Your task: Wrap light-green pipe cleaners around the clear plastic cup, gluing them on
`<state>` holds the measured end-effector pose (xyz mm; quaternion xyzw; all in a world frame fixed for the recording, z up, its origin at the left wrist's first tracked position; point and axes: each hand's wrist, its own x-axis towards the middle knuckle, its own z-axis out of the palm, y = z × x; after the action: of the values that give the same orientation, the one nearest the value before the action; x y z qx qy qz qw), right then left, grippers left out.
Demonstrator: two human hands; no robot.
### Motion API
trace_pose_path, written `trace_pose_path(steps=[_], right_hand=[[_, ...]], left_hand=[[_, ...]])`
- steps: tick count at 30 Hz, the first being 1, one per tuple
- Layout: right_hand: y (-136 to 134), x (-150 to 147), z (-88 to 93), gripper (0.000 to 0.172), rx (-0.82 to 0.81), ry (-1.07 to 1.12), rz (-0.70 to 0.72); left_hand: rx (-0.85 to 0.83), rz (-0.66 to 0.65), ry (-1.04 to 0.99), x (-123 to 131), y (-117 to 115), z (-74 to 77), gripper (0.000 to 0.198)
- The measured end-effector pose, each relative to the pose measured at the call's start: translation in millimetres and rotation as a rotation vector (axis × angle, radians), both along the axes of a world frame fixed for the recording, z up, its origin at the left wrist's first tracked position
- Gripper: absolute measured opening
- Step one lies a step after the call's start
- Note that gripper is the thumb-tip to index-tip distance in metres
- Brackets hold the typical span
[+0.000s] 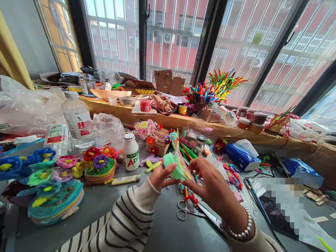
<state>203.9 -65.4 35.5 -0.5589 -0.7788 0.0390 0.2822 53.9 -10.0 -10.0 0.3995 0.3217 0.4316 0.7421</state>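
Pinching a mint-green bundle of fuzzy chenille stems (174, 167) between thumb and fingers, the left hand (159, 177) held centre stage, raised over the middle of the grey worktop (168, 231)! Right alongside was the right hand (211, 178), fingers bent, thumb and forefinger parted, the thumb at the bundle's lower end; whether it actually touched could not be told. A beaded bracelet (248, 229) gleamed on the right wrist, and a striped sleeve (128, 213) covered the left arm.

Just beside the left hand lay a yellow-green chenille piece (153, 166). Below the hands, towards the near edge, small scissors (189, 210) lay flat, a longer metal blade (210, 217) beside them! Over to the left, a pale yellow lighter (125, 180) lay in front of an upright white bottle (130, 157). And what colour towards the left edge: a flower-topped round piece (101, 173), then a larger, teal one (56, 206) crowded with blossoms! Near the far edge, right of centre, sat a blue tissue pack (241, 155), one white sheet poking out.
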Motion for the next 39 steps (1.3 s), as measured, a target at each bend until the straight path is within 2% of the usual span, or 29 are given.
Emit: trace_pose_path(steps=[3,8,11,18,21,26,32,33,36,39], right_hand=[[2.8,1.3,-1.1,0.024,-0.010,0.062,0.043],[5.4,1.7,-0.9,0.007,-0.090,0.117,0.104],[4.1,1.2,0.6,0.008,-0.137,0.149,0.124],[3.0,3.3,3.3,0.006,-0.249,0.176,0.159],[5.4,4.9,1.5,0.007,-0.251,0.190,0.137],[8.6,6.4,-2.9,0.007,-0.257,0.256,0.189],[14.9,6.0,-9.9,0.008,-0.178,0.240,0.229],[16.4,6.1,-11.7,0.010,-0.158,0.237,0.237],[20.1,7.3,-16.6,0.030,-0.108,0.244,0.252],[21.4,9.7,-18.2,0.035,-0.087,0.274,0.274]], left_hand=[[-0.085,-0.091,-0.074,-0.8,0.1,-0.3,0.039],[-0.181,-0.240,-0.130,-3.1,-1.6,2.1,0.033],[-0.218,-0.325,-0.125,-3.4,-4.1,3.2,0.037],[-0.156,-0.358,-0.126,0.2,-6.2,-1.8,0.032],[-0.110,-0.317,-0.095,1.2,-3.0,-6.9,0.039],[0.038,-0.226,-0.041,2.7,-2.5,-9.1,0.047],[0.311,-0.067,0.034,4.4,-5.4,-6.9,0.051],[0.352,-0.011,0.067,4.0,-6.2,-6.8,0.052],[0.494,0.156,0.192,2.7,-8.5,-7.7,0.053],[0.673,0.260,0.282,2.1,-9.4,-9.9,0.051]])
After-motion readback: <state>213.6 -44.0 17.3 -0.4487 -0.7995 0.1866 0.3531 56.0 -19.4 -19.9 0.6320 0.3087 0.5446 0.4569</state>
